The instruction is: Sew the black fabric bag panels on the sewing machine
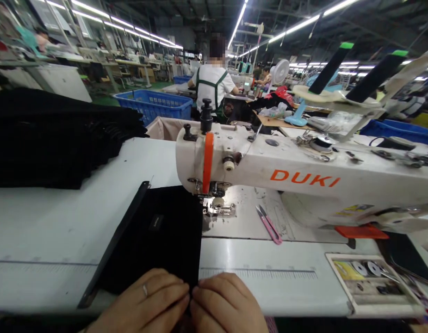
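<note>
A black fabric piece (172,236) with a small label (156,223) lies flat on the table, its right edge running up to the presser foot (217,208) of the sewing machine (248,162). At its near right corner my left hand (153,296), wearing a ring, pinches the cloth. Right beside it, my right hand (224,300) pinches the same corner, fingertips nearly touching the left ones. A dark strip (113,245) runs along the fabric's left side. Pink thread snips (269,225) rest on the machine bed, right of the presser foot.
A tall stack of black fabric (54,138) occupies the table's left. A tray of bobbins (373,286) sits at the right front. Beyond the machine are a blue basket (158,104), thread cones (330,69) and a seated person (214,83) facing away.
</note>
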`<state>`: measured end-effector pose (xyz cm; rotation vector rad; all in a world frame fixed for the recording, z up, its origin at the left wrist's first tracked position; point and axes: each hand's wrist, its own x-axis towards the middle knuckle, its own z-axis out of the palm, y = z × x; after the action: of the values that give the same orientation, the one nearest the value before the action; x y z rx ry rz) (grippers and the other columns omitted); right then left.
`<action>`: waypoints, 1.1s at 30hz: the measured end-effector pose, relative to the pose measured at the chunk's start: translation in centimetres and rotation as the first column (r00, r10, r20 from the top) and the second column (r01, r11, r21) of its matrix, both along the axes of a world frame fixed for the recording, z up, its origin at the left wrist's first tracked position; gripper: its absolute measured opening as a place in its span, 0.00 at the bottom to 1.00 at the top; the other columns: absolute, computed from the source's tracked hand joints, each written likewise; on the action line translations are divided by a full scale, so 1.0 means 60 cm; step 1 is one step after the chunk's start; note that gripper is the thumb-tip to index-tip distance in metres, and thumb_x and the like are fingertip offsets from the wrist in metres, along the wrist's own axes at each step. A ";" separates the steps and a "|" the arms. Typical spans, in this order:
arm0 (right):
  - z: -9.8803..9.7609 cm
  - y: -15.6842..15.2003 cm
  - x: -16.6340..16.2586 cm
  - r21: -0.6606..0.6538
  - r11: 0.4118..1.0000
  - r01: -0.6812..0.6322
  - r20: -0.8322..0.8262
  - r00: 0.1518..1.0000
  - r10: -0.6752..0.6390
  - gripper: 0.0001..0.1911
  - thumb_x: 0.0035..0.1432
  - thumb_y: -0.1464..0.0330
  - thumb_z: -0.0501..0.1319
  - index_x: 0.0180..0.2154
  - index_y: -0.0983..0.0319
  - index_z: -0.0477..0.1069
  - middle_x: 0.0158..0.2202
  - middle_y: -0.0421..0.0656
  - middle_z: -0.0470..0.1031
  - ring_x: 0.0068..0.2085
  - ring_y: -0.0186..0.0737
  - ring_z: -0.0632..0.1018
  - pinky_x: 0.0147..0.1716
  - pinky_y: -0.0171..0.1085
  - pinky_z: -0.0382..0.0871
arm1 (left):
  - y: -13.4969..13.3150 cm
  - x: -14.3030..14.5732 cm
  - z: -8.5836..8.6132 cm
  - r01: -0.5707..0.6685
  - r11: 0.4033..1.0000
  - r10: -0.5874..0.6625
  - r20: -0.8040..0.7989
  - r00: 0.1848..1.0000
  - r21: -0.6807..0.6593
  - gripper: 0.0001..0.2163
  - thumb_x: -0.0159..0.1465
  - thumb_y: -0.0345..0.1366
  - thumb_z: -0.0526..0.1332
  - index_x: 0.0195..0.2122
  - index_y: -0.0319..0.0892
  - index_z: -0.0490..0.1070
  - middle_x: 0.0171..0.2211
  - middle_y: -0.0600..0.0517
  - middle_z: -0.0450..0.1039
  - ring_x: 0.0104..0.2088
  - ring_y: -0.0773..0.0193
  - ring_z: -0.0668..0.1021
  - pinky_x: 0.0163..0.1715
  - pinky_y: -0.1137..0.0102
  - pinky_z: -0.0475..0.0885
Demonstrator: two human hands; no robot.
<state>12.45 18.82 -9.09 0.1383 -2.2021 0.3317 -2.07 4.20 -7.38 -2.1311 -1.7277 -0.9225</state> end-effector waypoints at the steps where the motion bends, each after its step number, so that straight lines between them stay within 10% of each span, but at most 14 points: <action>1: 0.000 0.003 -0.002 0.002 1.000 0.002 0.020 1.000 -0.002 0.14 0.68 0.79 0.56 0.34 0.64 0.77 0.33 0.40 0.82 0.35 0.34 0.80 0.37 0.32 0.76 | 0.006 -0.005 0.004 0.025 1.000 -0.025 0.017 1.000 -0.017 0.16 0.77 0.31 0.48 0.41 0.41 0.77 0.39 0.53 0.81 0.40 0.68 0.78 0.49 0.73 0.74; 18: 0.019 0.074 -0.039 -0.077 0.992 -0.096 0.297 0.948 0.115 0.14 0.74 0.70 0.51 0.49 0.66 0.75 0.47 0.44 0.81 0.45 0.43 0.79 0.43 0.41 0.74 | 0.075 -0.092 0.002 0.081 0.978 -0.097 -0.071 0.993 -0.191 0.17 0.77 0.29 0.44 0.47 0.39 0.74 0.44 0.50 0.80 0.45 0.64 0.78 0.53 0.69 0.72; 33: 0.023 0.134 -0.097 -0.016 0.999 0.027 0.472 0.881 -0.017 0.12 0.63 0.75 0.62 0.48 0.65 0.77 0.41 0.47 0.79 0.38 0.50 0.77 0.38 0.48 0.76 | 0.142 -0.174 -0.021 0.073 0.973 -0.114 -0.180 0.977 -0.220 0.13 0.70 0.23 0.52 0.50 0.37 0.72 0.46 0.49 0.80 0.49 0.60 0.78 0.57 0.65 0.71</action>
<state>6.61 26.85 -7.73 0.0182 -2.6812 0.4107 -12.51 12.72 -8.65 -2.3663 -1.7076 -0.5516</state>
